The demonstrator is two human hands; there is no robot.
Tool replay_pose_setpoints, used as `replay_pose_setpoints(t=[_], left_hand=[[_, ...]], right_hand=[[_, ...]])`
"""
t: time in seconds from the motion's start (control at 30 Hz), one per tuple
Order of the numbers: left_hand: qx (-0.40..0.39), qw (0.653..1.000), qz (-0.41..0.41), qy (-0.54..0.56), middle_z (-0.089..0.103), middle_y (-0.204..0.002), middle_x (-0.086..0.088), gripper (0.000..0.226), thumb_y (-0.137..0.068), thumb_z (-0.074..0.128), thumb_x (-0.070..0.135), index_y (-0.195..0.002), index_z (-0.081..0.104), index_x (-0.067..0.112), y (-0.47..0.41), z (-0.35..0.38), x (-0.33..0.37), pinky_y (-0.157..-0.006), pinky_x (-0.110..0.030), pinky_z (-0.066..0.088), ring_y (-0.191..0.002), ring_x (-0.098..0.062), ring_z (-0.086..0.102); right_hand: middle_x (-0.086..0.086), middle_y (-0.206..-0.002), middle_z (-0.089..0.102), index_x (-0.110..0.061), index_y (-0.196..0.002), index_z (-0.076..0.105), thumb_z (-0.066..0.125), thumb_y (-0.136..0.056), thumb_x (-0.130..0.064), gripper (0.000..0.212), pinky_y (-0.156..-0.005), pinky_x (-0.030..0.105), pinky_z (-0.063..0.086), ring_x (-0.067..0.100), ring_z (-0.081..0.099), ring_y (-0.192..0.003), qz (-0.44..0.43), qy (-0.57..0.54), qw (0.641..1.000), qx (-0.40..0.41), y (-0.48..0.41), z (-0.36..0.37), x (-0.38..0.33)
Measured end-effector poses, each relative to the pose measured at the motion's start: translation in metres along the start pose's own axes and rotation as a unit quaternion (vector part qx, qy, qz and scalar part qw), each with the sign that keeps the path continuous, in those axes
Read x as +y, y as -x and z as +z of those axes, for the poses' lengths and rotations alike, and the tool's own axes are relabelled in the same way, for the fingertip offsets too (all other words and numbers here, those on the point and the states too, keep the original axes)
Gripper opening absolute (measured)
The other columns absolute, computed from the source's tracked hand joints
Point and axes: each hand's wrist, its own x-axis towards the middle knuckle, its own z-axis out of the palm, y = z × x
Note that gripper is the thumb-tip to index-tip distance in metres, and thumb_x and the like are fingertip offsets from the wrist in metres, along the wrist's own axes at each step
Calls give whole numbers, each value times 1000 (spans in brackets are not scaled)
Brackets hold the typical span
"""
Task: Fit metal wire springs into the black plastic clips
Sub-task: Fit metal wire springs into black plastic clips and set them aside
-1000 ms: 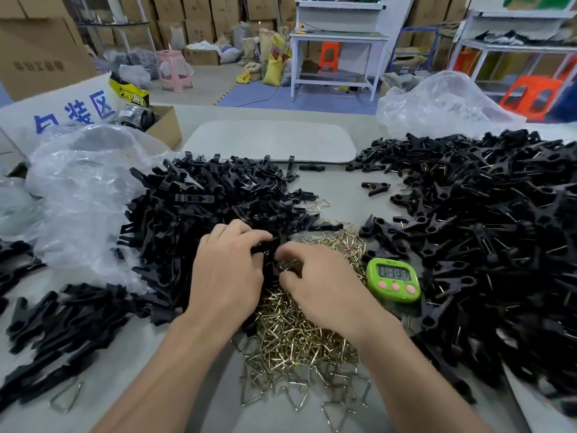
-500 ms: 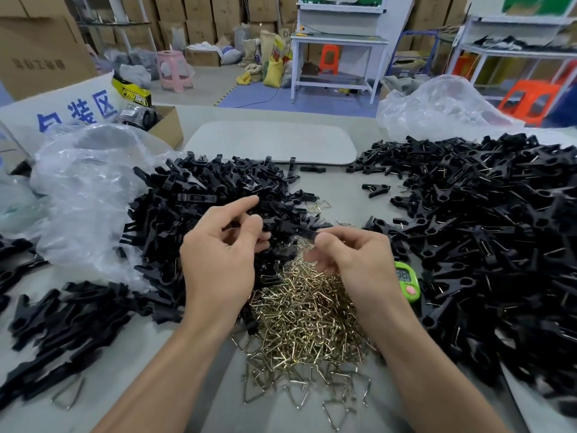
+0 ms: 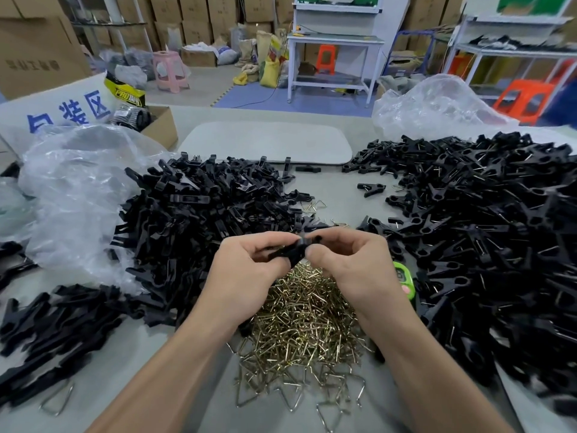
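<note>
Heaps of black plastic parts cover much of the grey surface (image 3: 327, 189): a left pile of clip pieces (image 3: 193, 232) spills from a clear plastic bag (image 3: 78, 189), and a larger right pile of clips (image 3: 484, 239), many showing a glint of wire, spreads to the frame's edge. Between them, nearest the person, lies a mound of brass-coloured wire springs (image 3: 299, 320), with a green timer (image 3: 404, 278) just beside it, partly hidden by the right wrist. A pale grey mat (image 3: 265, 143) lies at the far side, and an open cardboard box (image 3: 159, 126) stands to its left. Beyond are stacked cartons (image 3: 199, 14), a white workbench (image 3: 334, 57), a pink stool (image 3: 170, 70) and an orange stool (image 3: 524, 96).

Both forearms reach in from below. The left hand (image 3: 246, 276) and right hand (image 3: 352, 267) meet above the springs, knuckles up, fingers curled, each pinching one black clip (image 3: 292, 251) held between them, clear of the surface. Whether a spring sits in it I cannot tell.
</note>
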Motion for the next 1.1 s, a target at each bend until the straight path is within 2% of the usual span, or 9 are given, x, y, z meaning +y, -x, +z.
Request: replay_pose_setpoints(t=[0.1, 0.27, 0.37, 0.47, 0.67, 0.73, 0.83, 0.97, 1.1], left_hand=[[-12, 1000, 7, -3, 81, -94, 11, 44, -83, 76, -10, -102, 81, 29, 2, 1, -1, -87, -32, 59, -90, -9, 78], [3, 999, -17, 31, 82, -91, 7, 46, -84, 75, -12, -92, 81, 33, 4, 7, -2, -84, -30, 57, -84, -12, 78], [18, 999, -18, 45, 81, -90, 9, 51, -86, 74, -10, -84, 81, 41, 4, 10, 0, -80, -24, 58, -85, -11, 78], [22, 1000, -4, -5, 79, -88, 21, 44, -83, 81, -2, -89, 76, 41, 7, 12, 1, -74, -8, 53, -83, 4, 75], [57, 997, 33, -47, 75, -79, 30, 45, -76, 89, 6, -81, 76, 49, 13, 10, 4, -69, -5, 53, -79, 9, 73], [46, 995, 43, -71, 75, -81, 29, 44, -79, 88, 17, -82, 76, 59, 14, 9, 6, -70, -15, 60, -83, 1, 75], [13, 996, 39, -85, 77, -85, 26, 35, -76, 84, 40, -97, 72, 65, 13, 5, 9, -78, -34, 64, -86, -5, 76], [-17, 997, 39, -64, 79, -83, 21, 31, -79, 89, 26, -96, 79, 49, 7, 1, 1, -71, -13, 55, -82, 3, 75], [-46, 998, 38, -36, 80, -87, 14, 36, -80, 88, 14, -94, 81, 47, 3, -1, -3, -75, -16, 57, -86, -4, 77]], right_hand=[[4, -78, 78, -24, -87, 83, 82, -82, -6, 19, -65, 31, 56, 15, 67, -65, 1, -18, 1000, 7, 0, -1, -1], [0, -79, 77, -22, -86, 82, 80, -82, -2, 21, -73, 32, 58, 10, 67, -71, 5, -8, 1000, 25, 1, 1, -1], [-6, -83, 78, -26, -88, 81, 75, -87, 3, 29, -78, 27, 60, 6, 71, -77, -7, 29, 999, 25, 1, 1, -1], [-13, -84, 79, -31, -92, 79, 73, -88, 2, 34, -75, 17, 58, 4, 74, -81, -34, 51, 998, 8, 6, 4, -1], [-7, -83, 79, -29, -91, 81, 86, -77, -8, 26, -83, 40, 63, 13, 76, -82, -46, 54, 997, 20, 9, 7, 1], [-6, -82, 80, -28, -91, 82, 88, -75, -10, 26, -81, 43, 64, 16, 77, -81, -47, 35, 998, 25, 9, 4, -2], [-8, -79, 79, -34, -89, 82, 93, -71, -17, 27, -73, 34, 64, 12, 76, -76, -64, 49, 996, 27, 10, -2, -4], [-18, -74, 76, -39, -85, 81, 95, -67, -25, 27, -65, 15, 55, 3, 73, -72, -101, 125, 986, 41, 11, -7, -7], [-20, -71, 74, -33, -83, 82, 94, -70, -20, 22, -61, 14, 54, 3, 70, -68, -142, 162, 976, 34, 15, -6, -8]])
